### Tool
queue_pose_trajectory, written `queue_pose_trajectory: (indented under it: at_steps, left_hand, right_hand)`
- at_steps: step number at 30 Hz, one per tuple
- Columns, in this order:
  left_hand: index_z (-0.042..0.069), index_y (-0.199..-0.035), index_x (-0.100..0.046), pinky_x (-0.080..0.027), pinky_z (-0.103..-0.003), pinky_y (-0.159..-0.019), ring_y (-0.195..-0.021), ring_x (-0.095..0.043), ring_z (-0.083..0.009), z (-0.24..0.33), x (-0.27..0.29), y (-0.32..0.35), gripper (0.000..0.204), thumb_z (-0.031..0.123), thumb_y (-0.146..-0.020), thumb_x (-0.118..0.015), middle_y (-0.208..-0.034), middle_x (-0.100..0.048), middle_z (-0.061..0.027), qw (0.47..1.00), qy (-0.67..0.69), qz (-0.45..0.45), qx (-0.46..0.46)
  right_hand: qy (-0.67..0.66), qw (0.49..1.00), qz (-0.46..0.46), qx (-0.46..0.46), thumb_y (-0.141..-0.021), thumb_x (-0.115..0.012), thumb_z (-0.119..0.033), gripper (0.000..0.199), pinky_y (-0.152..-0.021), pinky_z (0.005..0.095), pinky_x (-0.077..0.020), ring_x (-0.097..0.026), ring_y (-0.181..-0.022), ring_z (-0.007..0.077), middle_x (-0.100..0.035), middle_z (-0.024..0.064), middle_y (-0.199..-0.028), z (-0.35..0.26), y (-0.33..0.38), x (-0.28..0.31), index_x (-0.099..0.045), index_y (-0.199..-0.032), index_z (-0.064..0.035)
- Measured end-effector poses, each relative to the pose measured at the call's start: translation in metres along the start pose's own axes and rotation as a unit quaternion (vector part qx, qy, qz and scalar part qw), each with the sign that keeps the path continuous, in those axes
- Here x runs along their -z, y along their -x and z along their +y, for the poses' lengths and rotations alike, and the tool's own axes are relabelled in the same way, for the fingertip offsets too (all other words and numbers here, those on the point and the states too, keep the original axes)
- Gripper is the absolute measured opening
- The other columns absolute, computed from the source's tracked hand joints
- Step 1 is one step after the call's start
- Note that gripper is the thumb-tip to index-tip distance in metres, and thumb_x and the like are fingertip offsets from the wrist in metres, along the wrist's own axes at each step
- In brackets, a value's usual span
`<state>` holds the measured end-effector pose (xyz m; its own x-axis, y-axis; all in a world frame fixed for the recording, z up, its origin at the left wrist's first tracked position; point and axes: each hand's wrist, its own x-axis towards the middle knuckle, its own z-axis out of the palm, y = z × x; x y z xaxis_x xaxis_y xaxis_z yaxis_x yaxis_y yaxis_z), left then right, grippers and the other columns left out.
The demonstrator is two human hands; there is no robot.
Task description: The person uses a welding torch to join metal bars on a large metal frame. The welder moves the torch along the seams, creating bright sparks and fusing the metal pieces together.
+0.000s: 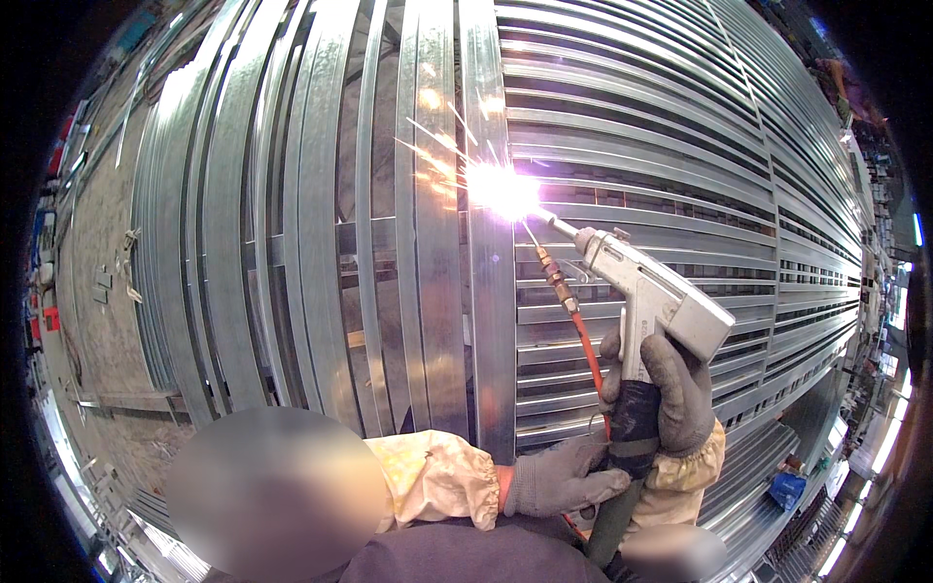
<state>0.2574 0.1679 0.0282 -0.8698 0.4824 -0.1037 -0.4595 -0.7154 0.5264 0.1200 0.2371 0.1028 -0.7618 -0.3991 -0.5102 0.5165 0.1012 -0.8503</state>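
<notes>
My right hand [680, 389], in a grey glove, is wrapped around the handle of a silver handheld welding gun [671, 296]. The gun's nozzle points up and left at a dazzling white-violet weld spot that throws sparks leftward. Beside the nozzle, a brass wire-feed tip [556, 279] on an orange-red hose [589, 355] reaches toward the same spot. Below the handle, my gloved left hand [564, 478] closes on the gun's dark sheathed cable [614, 515], thumb in front. The glare lies over a wide upright metal tube [493, 330], where thin crosswise bars [622, 151] meet it; the joint itself is hidden by light.
Long galvanized tubes [316, 243] run lengthwise to the left, with gaps between them. Rows of bars extend far to the right, crossed by a thin rail [776, 214]. Concrete floor [107, 330] shows at the far left. A blue item [787, 490] lies at the lower right.
</notes>
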Motion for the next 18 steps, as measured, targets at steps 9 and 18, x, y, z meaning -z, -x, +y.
queue_pose_trajectory:
  at_steps: [9, 18]
  left_hand:
    - [-0.001, -0.137, -0.041, -0.045, -0.025, -0.066, -0.074, -0.048, -0.0068, -0.0027, -0.0044, 0.001, 0.046, 0.023, -0.1, -0.054, -0.086, -0.052, -0.0004, 0.999, -0.021, 0.027, -0.016]
    - [-0.001, -0.137, -0.042, -0.046, -0.027, -0.07, -0.078, -0.048, -0.0074, -0.0076, -0.0017, 0.0034, 0.046, 0.022, -0.099, -0.055, -0.09, -0.054, -0.0008, 1.0, 0.008, 0.013, 0.016]
  right_hand:
    - [0.001, 1.0, 0.011, -0.013, -0.097, -0.062, -0.023, 0.043, -0.049, 0.0296, -0.0581, -0.068, -0.062, 0.0197, -0.067, 0.0195, -0.093, -0.0008, 0.0029, -0.002, -0.051, -0.126, 0.0066]
    - [-0.001, 1.0, 0.013, -0.019, -0.098, -0.061, -0.021, 0.038, -0.048, 0.0289, -0.0582, -0.069, -0.062, 0.0204, -0.067, 0.0197, -0.092, 0.0017, 0.0029, -0.0016, -0.053, -0.124, 0.0061]
